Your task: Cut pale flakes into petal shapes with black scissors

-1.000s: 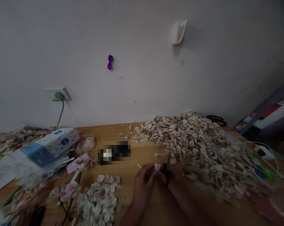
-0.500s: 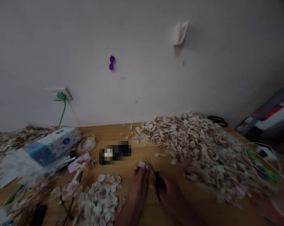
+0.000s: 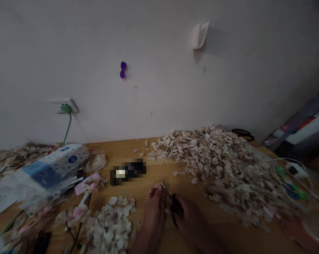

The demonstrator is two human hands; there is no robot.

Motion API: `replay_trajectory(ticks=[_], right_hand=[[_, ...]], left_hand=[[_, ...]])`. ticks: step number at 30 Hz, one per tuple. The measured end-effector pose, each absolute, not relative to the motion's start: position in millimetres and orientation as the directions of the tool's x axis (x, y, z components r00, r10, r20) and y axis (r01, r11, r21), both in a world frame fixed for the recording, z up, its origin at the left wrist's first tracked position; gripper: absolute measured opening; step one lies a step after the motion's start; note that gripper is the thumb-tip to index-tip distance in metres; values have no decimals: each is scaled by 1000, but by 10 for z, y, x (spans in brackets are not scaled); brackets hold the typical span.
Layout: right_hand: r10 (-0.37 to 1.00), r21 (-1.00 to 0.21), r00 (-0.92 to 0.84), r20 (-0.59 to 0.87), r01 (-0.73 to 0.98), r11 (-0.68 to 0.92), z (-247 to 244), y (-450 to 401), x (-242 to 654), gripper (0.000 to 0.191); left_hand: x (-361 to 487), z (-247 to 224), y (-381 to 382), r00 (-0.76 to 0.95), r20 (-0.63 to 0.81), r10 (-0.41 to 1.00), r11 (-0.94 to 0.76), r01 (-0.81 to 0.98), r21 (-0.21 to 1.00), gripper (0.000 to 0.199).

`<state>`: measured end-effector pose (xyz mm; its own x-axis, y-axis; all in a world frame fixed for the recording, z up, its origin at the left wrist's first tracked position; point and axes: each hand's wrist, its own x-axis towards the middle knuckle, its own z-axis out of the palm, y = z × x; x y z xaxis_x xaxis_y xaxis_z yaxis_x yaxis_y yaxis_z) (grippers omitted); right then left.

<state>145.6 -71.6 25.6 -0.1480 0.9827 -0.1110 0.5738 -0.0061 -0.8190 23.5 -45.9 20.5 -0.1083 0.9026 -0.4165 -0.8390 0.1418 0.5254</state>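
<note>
My left hand (image 3: pixel 154 204) pinches a small pale petal (image 3: pixel 161 185), mostly covered by the fingertips. In my right hand (image 3: pixel 190 213) is a pair of black-handled scissors (image 3: pixel 173 204), the blades pointing up and left beside the petal. Whether the blades touch it I cannot make out. Left of my hands lies a pile of rounded whitish petals (image 3: pixel 113 222) on the wooden table (image 3: pixel 154 173). A large heap of pale, brownish-edged scraps (image 3: pixel 209 155) spreads over the table's right side.
A blurred-out dark object (image 3: pixel 129 171) lies beyond my hands. On the left are a tissue pack (image 3: pixel 56 164), pink-white flowers on a stem (image 3: pixel 76 213) and a pink card (image 3: pixel 87 183). Black scissor handles (image 3: pixel 242 134) lie by the wall; a white cable (image 3: pixel 309 176) is at right.
The scissors have moved left, closer to the petal in my left hand. The view has shifted slightly.
</note>
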Motion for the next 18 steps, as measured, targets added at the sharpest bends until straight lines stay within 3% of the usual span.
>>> replay_trajectory(ticks=[9,18], right_hand=[[983,-842,-153,-105,539,-6,263,-697,1466,18],[984,-842,-152,-88,540,8,233,-691,1484,19]], left_hand=[[266,222,-468,-98,-355,930,144,-789,597,29],[262,336,-474,-95,-383,919,179,-765,619,31]])
